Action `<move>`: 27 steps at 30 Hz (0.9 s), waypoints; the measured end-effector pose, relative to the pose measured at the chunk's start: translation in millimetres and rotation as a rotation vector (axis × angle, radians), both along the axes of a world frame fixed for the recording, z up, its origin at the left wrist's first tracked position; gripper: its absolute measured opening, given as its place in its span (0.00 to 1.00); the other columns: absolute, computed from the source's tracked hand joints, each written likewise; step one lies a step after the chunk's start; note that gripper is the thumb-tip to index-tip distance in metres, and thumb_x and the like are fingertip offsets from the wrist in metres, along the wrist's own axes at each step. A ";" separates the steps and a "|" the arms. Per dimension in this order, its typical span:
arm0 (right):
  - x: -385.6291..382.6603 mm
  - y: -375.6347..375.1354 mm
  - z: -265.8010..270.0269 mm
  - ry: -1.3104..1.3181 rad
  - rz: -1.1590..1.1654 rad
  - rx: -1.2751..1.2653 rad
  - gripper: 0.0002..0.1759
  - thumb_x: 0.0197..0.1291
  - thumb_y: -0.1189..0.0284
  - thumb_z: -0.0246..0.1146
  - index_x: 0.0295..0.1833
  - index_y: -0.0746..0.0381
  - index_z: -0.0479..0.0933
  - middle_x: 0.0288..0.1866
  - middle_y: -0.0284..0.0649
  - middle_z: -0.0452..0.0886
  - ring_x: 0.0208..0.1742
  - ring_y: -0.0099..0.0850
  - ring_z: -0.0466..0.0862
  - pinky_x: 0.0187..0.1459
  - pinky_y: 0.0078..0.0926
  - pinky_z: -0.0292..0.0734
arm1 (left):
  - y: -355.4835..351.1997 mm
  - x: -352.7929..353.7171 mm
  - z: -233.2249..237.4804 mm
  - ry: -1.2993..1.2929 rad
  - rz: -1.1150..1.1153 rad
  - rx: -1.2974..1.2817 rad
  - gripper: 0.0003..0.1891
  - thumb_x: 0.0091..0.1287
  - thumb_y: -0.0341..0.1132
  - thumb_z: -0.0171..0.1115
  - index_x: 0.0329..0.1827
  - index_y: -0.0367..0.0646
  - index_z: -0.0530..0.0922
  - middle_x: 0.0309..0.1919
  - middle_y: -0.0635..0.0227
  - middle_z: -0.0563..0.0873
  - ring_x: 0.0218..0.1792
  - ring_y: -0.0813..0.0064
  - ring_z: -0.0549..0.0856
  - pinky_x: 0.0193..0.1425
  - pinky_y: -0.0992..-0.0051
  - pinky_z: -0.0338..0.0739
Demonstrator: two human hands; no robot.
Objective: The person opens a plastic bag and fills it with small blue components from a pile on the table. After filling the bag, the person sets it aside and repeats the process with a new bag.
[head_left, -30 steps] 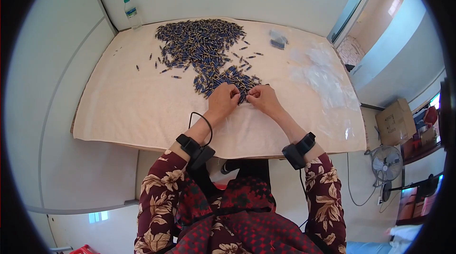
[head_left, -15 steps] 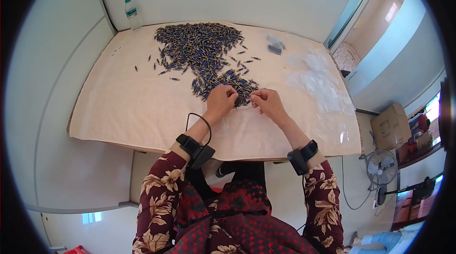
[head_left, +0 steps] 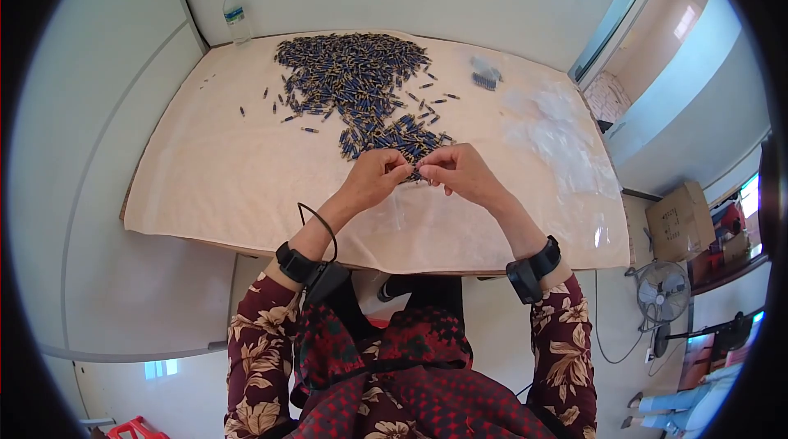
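A large pile of small blue cylinders with gold-coloured ends [head_left: 349, 69] covers the back middle of the cloth, and a narrower part of it [head_left: 402, 137] reaches toward me. At this near edge my left hand [head_left: 377, 178] is closed, thumb and fingers pinched together. Facing it, my right hand [head_left: 461, 174] is also in a pinch, its fingertips almost meeting the left ones. Whatever lies between the fingers of either hand is too small and too hidden to make out. Several loose cylinders [head_left: 430, 108] are scattered right of the pile.
A cream cloth [head_left: 222, 184] covers the table. Clear plastic bags [head_left: 562, 139] lie on its right side. Behind them is a small bag with a row of dark pieces [head_left: 484, 75]. A water bottle [head_left: 235, 18] stands at the back left. A fan [head_left: 662, 291] and a cardboard box [head_left: 681, 221] are at right.
My hands have come closer together, fingertips now nearly touching at the pile's near edge. My left forearm has swung outward to the left. The view has shifted slightly.
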State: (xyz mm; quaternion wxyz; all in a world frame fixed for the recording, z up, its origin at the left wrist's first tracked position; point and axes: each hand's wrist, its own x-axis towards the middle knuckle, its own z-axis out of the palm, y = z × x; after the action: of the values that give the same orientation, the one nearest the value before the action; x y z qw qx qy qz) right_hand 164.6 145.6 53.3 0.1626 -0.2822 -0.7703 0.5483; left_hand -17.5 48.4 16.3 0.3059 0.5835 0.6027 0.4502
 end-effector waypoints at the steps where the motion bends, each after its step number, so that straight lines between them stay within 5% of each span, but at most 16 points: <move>1: -1.1 -1.4 -0.1 -0.035 0.022 -0.017 0.07 0.60 0.72 0.66 0.39 0.66 0.83 0.26 0.33 0.82 0.26 0.17 0.78 0.22 0.15 0.72 | -2.1 1.4 1.7 -0.011 -0.013 -0.005 0.09 0.67 0.34 0.62 0.33 0.37 0.81 0.22 0.78 0.80 0.24 0.89 0.73 0.28 0.82 0.68; 14: -2.4 -14.0 2.3 0.030 0.064 -0.202 0.06 0.60 0.73 0.66 0.38 0.65 0.79 0.29 0.34 0.82 0.27 0.17 0.80 0.22 0.13 0.70 | -9.6 9.4 12.9 -0.313 -0.063 -0.133 0.12 0.71 0.38 0.59 0.31 0.39 0.78 0.23 0.71 0.82 0.19 0.84 0.79 0.18 0.83 0.72; 27: 0.9 -17.0 -9.9 0.170 0.000 -0.118 0.06 0.60 0.74 0.67 0.41 0.64 0.79 0.28 0.32 0.82 0.26 0.16 0.79 0.20 0.11 0.68 | -13.1 13.6 13.9 -0.547 -0.054 -0.122 0.10 0.69 0.35 0.61 0.38 0.36 0.79 0.26 0.67 0.83 0.24 0.80 0.84 0.23 0.81 0.79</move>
State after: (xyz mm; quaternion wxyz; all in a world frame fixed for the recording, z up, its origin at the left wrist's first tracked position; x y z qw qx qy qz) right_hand 165.5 128.6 43.4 0.2105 -0.2436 -0.7202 0.6145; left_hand -3.9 35.3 30.2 0.5035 0.4369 0.5079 0.5455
